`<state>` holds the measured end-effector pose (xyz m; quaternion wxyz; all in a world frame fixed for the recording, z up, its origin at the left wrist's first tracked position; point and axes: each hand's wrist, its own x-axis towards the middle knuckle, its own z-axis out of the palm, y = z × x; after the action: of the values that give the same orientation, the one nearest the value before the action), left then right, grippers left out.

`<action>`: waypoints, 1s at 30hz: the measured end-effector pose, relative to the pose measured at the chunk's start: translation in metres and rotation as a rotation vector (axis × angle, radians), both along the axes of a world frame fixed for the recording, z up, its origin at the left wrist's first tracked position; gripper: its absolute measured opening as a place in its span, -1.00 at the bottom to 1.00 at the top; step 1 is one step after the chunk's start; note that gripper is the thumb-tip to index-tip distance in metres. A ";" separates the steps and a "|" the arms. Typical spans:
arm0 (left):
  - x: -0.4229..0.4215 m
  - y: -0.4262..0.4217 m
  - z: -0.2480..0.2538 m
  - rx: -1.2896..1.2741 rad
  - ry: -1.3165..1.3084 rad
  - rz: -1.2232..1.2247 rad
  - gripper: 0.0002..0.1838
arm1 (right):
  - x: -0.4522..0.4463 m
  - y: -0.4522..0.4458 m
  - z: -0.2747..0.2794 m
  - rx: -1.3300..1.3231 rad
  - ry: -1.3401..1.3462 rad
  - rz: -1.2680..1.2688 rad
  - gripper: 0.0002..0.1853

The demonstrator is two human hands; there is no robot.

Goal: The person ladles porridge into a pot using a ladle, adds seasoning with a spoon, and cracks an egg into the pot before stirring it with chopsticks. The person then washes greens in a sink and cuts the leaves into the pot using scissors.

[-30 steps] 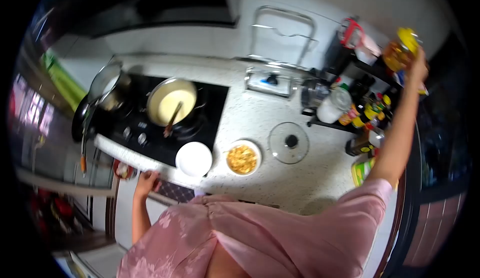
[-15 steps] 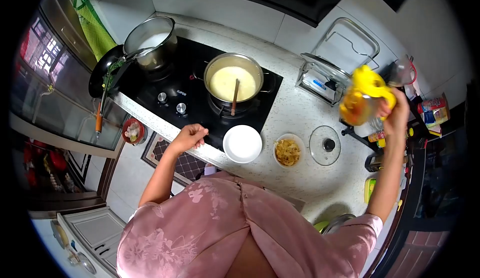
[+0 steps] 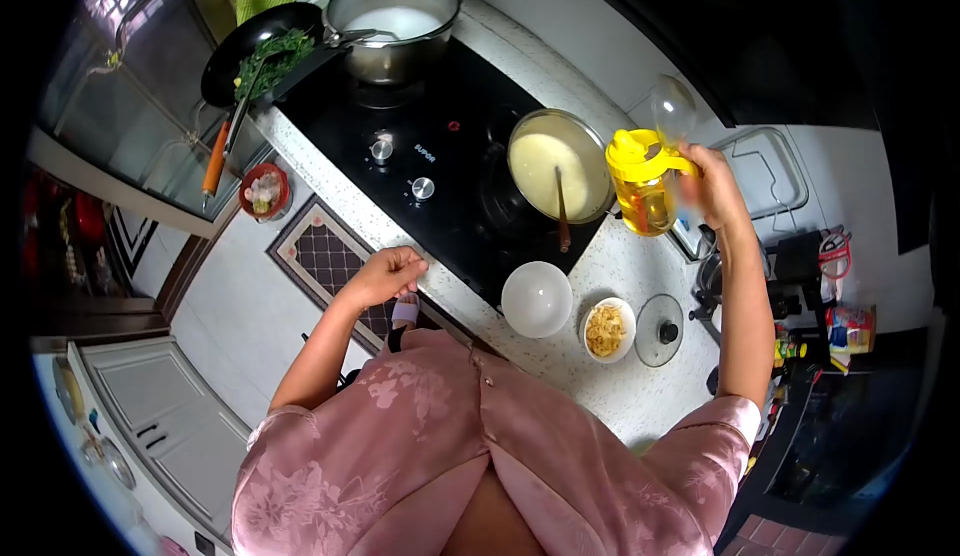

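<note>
My right hand [image 3: 715,191] grips the handle of an oil jug [image 3: 641,191] with a yellow top and golden oil inside. The jug is upright, in the air just right of a steel pot [image 3: 592,148]. Pale yellow liquid fills part of that pot, and a brown wooden handle [image 3: 563,216] leans out of it. By the counter's front edge hovers my left hand [image 3: 390,276], its fingers curled in with nothing visible in them. An empty white bowl [image 3: 537,300] sits at the cooktop's near corner. Right of it is a smaller bowl [image 3: 590,344] of yellowish pieces.
A glass lid [image 3: 652,341] lies on the counter. The black cooktop [image 3: 365,191] also bears a larger steel pot [image 3: 385,58] with whitish liquid. Far left, a black wok [image 3: 222,74] holds greens and an orange-handled utensil [image 3: 215,161]. A red container [image 3: 280,201] stands below it.
My right hand has brought the oil jug leftward from the right side to beside the pot, and the jug is now upright. The view has turned; my left hand stays curled near the counter edge.
</note>
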<state>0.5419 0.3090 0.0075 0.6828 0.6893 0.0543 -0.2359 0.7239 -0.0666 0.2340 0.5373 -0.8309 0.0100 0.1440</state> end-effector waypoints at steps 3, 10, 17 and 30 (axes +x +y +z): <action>-0.005 0.011 -0.005 -0.040 0.013 0.031 -0.74 | 0.010 0.024 0.000 -0.102 -0.083 -0.005 -0.64; -0.012 0.024 -0.009 -0.046 0.023 0.070 -0.75 | 0.023 0.044 0.007 -0.252 -0.083 0.033 -0.62; -0.012 0.027 -0.009 -0.046 0.038 0.081 -0.75 | 0.023 0.058 0.014 -0.376 -0.114 0.074 -0.59; -0.012 0.031 -0.019 -0.060 0.039 0.088 -0.75 | 0.036 0.071 0.022 -0.471 -0.038 0.178 -0.58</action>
<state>0.5303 0.3401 -0.0118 0.7118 0.6606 0.0908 -0.2207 0.7596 0.0047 0.2562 0.3141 -0.9334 -0.0401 0.1686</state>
